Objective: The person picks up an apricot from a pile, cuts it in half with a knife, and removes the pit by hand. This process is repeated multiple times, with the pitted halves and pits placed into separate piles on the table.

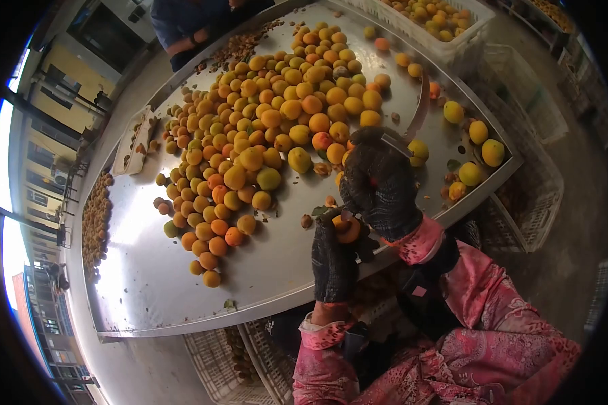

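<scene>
My left hand [334, 260], in a dark glove at the near edge of the metal table [277, 290], has its fingers closed around an orange apricot [346, 231]. Just above and to the right, my gloved right hand [383, 182] grips a knife [420, 111], whose blade points away from me over the table. The right fingers come close to the held apricot. A brown pit [307, 221] and a green leaf lie beside my left hand. Beyond both hands spreads a large heap of yellow and orange apricots [270, 119].
Pits are piled along the left edge [97, 223] and far edge [240, 50]. A white tray [136, 145] sits at the left. Several apricots [478, 132] lie at the right. White crates [452, 50] stand beyond and below the table. Another person [189, 27] is at the far side.
</scene>
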Demonstrator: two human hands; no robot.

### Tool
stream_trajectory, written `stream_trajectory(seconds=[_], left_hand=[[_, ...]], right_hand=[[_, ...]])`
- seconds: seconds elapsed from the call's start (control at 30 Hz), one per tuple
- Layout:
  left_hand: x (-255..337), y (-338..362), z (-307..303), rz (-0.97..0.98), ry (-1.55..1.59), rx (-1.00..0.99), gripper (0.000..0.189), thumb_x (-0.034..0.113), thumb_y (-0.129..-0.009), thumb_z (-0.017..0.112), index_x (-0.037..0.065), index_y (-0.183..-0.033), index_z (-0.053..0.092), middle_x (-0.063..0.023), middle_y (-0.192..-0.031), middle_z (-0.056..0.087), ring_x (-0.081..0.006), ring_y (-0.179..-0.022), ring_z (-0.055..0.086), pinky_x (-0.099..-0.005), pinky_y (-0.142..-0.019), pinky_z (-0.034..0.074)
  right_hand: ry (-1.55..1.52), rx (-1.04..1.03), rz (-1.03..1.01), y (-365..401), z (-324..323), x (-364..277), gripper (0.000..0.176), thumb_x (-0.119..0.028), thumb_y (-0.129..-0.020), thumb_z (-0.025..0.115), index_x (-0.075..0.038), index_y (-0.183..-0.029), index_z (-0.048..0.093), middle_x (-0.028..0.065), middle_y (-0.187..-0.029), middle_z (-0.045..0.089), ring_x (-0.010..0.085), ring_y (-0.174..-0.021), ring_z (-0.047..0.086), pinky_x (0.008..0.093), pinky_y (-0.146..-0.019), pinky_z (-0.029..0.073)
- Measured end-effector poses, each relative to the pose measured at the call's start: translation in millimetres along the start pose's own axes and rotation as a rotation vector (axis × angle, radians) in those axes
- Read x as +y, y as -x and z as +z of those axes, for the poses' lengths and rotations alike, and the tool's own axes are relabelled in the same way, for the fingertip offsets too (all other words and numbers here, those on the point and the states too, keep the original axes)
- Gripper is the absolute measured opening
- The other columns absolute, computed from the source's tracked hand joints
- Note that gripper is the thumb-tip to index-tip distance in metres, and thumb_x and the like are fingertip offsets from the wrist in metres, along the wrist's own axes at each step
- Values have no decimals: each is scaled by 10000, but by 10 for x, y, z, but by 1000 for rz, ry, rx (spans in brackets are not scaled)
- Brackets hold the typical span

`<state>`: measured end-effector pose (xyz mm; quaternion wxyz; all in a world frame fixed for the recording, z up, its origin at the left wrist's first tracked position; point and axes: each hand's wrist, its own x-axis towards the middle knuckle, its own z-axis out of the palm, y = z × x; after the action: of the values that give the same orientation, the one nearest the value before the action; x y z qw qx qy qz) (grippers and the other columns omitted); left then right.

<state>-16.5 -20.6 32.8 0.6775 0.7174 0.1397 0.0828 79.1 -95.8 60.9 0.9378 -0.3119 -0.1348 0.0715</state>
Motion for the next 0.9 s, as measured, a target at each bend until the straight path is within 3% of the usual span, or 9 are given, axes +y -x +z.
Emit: stream_trajectory(seconds=[0.1, 0.17, 0.3, 0.37, 0.43, 0.5, 0.6, 0.67, 0.9], left_hand=[[-261, -38, -38, 210, -368, 98, 197, 92, -892, 485, -10, -1053, 434, -95, -730, 587, -177, -587, 602, -257, -508, 465], [-257, -75, -40, -110, 144, 147, 169, 132, -879, 524, -2, -966, 466, -77, -694, 563, -197, -568, 585, -292, -516, 478], [-90, -93, -4, -236, 117, 150, 194, 143, -836, 588, -5, -899, 479, -83, -680, 563, -223, -563, 573, -326, -521, 476], [-256, -143, -16, 345, -603, 145, 221, 120, -794, 628, -17, -884, 480, -93, -664, 560, -227, -564, 571, -330, -513, 461], [-327, -145, -7, 324, -586, 176, 230, 102, -779, 631, -23, -901, 482, -100, -665, 562, -221, -563, 573, -331, -512, 456], [-328, -136, -10, 307, -574, 203, 243, 84, -764, 634, -29, -919, 484, -106, -665, 565, -215, -561, 575, -331, -511, 451], [-229, -98, 9, 262, -492, 179, 182, 97, -824, 572, -17, -941, 492, -97, -661, 558, -205, -555, 575, -318, -485, 452], [-39, -79, 35, -208, 174, 143, 240, 239, -904, 486, 1, -936, 503, -91, -651, 544, -201, -532, 565, -301, -453, 453], [-17, -132, 25, -343, 456, 213, 445, 426, -941, 363, 26, -915, 558, -95, -673, 548, -167, -488, 546, -272, -435, 463]], right_hand=[[91, -11, -24, 46, 64, 33, 193, -116, -825, 610, -38, -999, 577, -7, -714, 548, 49, -488, 468, 175, -412, 343], [34, -70, 101, 64, 5, 2, 188, -117, -827, 605, -49, -1001, 579, -3, -768, 555, 58, -544, 491, 170, -449, 362], [-228, -59, 354, 36, -165, 158, 184, -135, -835, 591, -84, -1011, 575, -7, -753, 535, 75, -537, 479, 183, -450, 369], [-435, 11, 476, 3, -290, 283, 185, -152, -840, 582, -108, -1019, 569, -14, -682, 508, 83, -474, 444, 202, -414, 357], [-539, 48, 538, -10, -231, 241, 185, -161, -842, 577, -120, -1023, 565, -17, -647, 494, 87, -443, 427, 211, -396, 351], [-127, 75, 329, -14, -142, 151, 167, -173, -846, 568, -130, -1007, 557, -28, -565, 424, 84, -368, 348, 238, -342, 299], [-267, 160, 418, -51, -142, 123, 160, -178, -846, 574, -129, -997, 556, -29, -577, 433, 80, -369, 355, 241, -339, 286], [-313, 192, 443, -35, -209, 206, 161, -184, -843, 584, -125, -991, 560, -29, -579, 439, 74, -366, 351, 239, -337, 279], [-143, 113, 260, -43, -21, 42, 170, -190, -841, 600, -100, -984, 581, -18, -624, 501, 68, -361, 370, 232, -341, 299]])
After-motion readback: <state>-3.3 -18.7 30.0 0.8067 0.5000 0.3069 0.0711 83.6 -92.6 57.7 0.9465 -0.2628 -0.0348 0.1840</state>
